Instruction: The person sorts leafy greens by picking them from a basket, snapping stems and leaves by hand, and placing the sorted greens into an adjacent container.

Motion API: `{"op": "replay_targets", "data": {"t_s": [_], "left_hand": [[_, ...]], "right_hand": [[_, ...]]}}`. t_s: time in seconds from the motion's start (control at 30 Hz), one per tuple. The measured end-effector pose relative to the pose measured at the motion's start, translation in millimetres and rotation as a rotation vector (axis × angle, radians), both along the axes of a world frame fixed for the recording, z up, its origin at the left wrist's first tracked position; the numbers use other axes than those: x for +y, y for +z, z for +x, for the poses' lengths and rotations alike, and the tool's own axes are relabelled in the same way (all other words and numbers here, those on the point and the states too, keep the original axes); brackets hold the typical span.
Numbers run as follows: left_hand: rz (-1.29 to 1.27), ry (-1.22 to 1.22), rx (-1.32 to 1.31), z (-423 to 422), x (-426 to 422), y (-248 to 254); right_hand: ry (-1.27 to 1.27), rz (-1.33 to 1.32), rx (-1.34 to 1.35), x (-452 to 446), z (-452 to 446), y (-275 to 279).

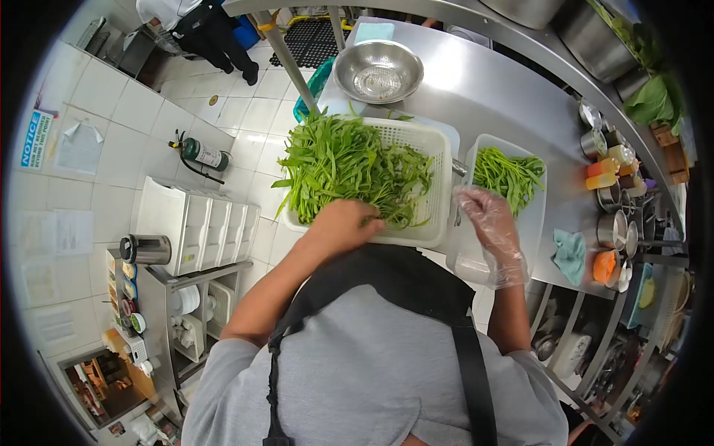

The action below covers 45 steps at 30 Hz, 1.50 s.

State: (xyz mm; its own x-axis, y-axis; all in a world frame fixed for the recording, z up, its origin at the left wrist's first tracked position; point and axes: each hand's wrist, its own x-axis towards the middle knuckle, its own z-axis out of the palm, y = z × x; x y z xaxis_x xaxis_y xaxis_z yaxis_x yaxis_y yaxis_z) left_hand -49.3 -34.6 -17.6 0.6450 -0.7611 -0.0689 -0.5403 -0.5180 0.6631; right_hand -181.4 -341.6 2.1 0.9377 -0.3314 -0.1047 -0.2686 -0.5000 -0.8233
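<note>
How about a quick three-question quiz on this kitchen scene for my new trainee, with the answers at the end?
1. Which hand wears a plastic glove?
2. True or false: leafy greens lie in both the white basket and the clear container.
3. The left hand is nearest to: A) metal bowl; B) white basket; C) teal cloth.

Key: 1. Right hand; 2. True; 3. B.

Sign [37,140] on tiled wall [111,197], tilted in view: NOTICE in big white letters on blue; smaller lines alongside read REQUIRED BEYOND THIS POINT, opening words hard to make out, look like HAIR NET. Sheets [75,230] on same wall: print too faint to read. Extinguisher [202,154]: pale label, lettering too small
</note>
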Motion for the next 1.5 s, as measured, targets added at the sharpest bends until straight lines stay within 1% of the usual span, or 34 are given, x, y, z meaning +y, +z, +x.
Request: {"op": "replay_targets", "data": {"t_s": [0.03, 0.07, 0.17, 0.27, 0.37, 0.47, 0.57, 0.6, 0.67, 0.7, 0.77, 0.8, 0.9, 0.93, 1.03, 1.07, 1.17, 1.2, 1.3, 1.43, 1.47, 1.5], "left_hand": [[-0.044, 0.071, 0.017, 2.4, 7.6, 7.1], [-0.088, 0.142, 0.031, 6.1, 16.3, 12.2], [-0.068, 0.379, 0.074, 21.5, 47.3, 20.8], [0.041, 0.499, 0.076, 34.4, 70.8, 25.0], [0.076, 0.486, 0.071, 31.9, 73.2, 25.1], [-0.210, 0.305, -0.003, 19.3, 58.7, 4.2], [-0.117, 0.227, -0.116, 7.5, 39.9, 4.9], [-0.045, 0.256, -0.108, 3.9, 35.5, 13.2], [-0.040, 0.263, -0.125, 4.0, 38.3, 9.8], [-0.038, 0.258, -0.135, 4.8, 39.2, 8.6], [-0.050, 0.277, -0.042, 7.8, 40.2, 11.4], [-0.053, 0.285, 0.005, 8.4, 39.2, 17.9], [-0.169, 0.321, 0.113, 7.4, 26.3, 39.2], [-0.336, 0.281, 0.072, 7.3, 20.4, 30.0], [-0.330, 0.275, 0.453, 12.5, 2.8, 39.1], [-0.534, 0.247, 0.539, 14.4, -5.0, 19.9], [-0.606, 0.295, 0.622, 17.7, -4.5, 39.3], [-0.619, 0.340, 0.607, 18.5, -1.8, 45.3], [-0.661, 0.421, 0.400, 24.3, 13.8, 64.0], [-0.860, 0.381, 0.152, 32.4, 27.7, 88.7], [-0.916, 0.360, 0.138, 31.9, 29.9, 96.8], [-0.960, 0.362, 0.244, 32.6, 31.3, 105.4]], "right_hand": [[-0.066, 0.077, 0.000, -0.5, 0.7, 2.4], [-0.084, 0.097, 0.023, 0.1, 2.5, 8.3], [0.046, 0.006, -0.046, 12.9, 17.5, 10.2], [0.266, 0.074, -0.048, 54.9, 40.9, -1.2], [0.406, -0.189, -0.061, 86.3, 67.2, -48.7], [0.462, -0.335, 0.121, 100.6, 83.4, -62.1], [0.444, -0.500, 0.016, 88.6, 86.2, -77.8], [0.413, -0.509, -0.058, 83.4, 83.2, -68.4], [0.341, -0.524, -0.202, 73.3, 73.6, -31.9], [0.351, -0.529, -0.255, 69.1, 71.4, -21.0], [0.361, -0.541, -0.370, 60.9, 70.4, -1.5], [0.358, -0.552, -0.323, 60.6, 70.3, 7.2], [0.324, -0.582, -0.389, 65.1, 72.3, 29.5], [0.307, -0.578, -0.418, 68.8, 73.2, 38.1], [0.280, -0.579, -0.499, 78.6, 76.6, 52.3], [0.291, -0.590, -0.523, 79.0, 79.3, 54.1], [0.259, -0.552, -0.549, 83.9, 81.0, 69.5], [0.240, -0.526, -0.552, 85.6, 79.1, 74.5], [0.144, -0.504, -0.575, 71.2, 65.3, 74.3], [0.113, -0.430, -0.491, 44.4, 51.0, 65.7], [0.119, -0.484, -0.478, 41.2, 48.5, 65.8], [0.118, -0.461, -0.436, 40.6, 46.3, 66.3]]}}
